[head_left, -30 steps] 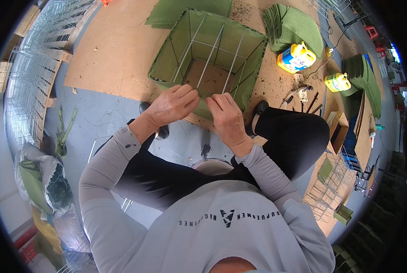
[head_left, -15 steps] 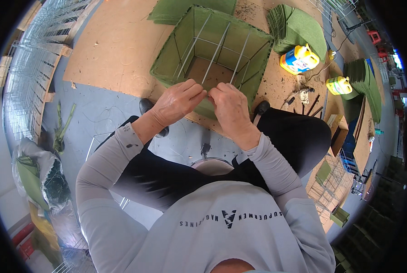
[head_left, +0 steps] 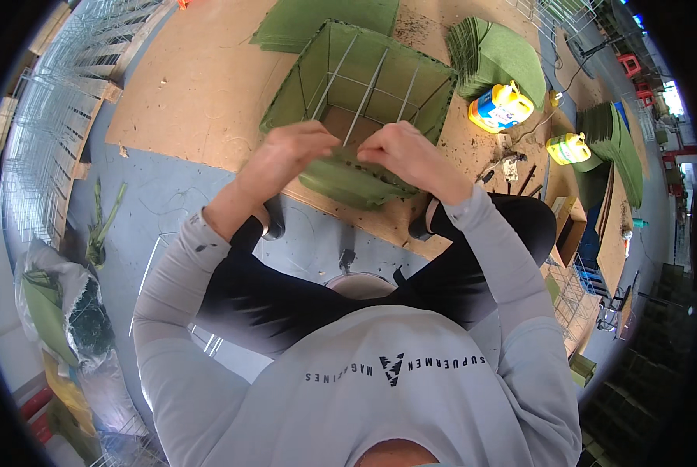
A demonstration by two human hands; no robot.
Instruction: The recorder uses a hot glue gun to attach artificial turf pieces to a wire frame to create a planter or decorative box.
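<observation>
A square wire-framed box lined with green felt-like sheet [head_left: 356,185] stands before me on brown board, its open top crossed by metal rods. Over its near rim hover both of my hands, a small gap between them. My left hand [head_left: 287,158] has its fingers bent and pressed together near the left part of that rim. Thumb and fingertips meet in a pinch on my right hand [head_left: 409,152], above the right part. Whatever thin thing either hand may hold is too small to make out. The near felt side bulges outward below my hands.
Stacked green sheets [head_left: 512,58] lie right of the box, and more sheets [head_left: 329,23] lie behind it. Two yellow jugs, a larger one [head_left: 501,107] and a smaller one [head_left: 568,148], stand at right. Wire grids [head_left: 45,148] are piled at far left, above a plastic bag [head_left: 87,311].
My hands have drawn apart from where they nearly met at the near rim, the left going leftward and the right slightly rightward. More of the box's near side shows.
</observation>
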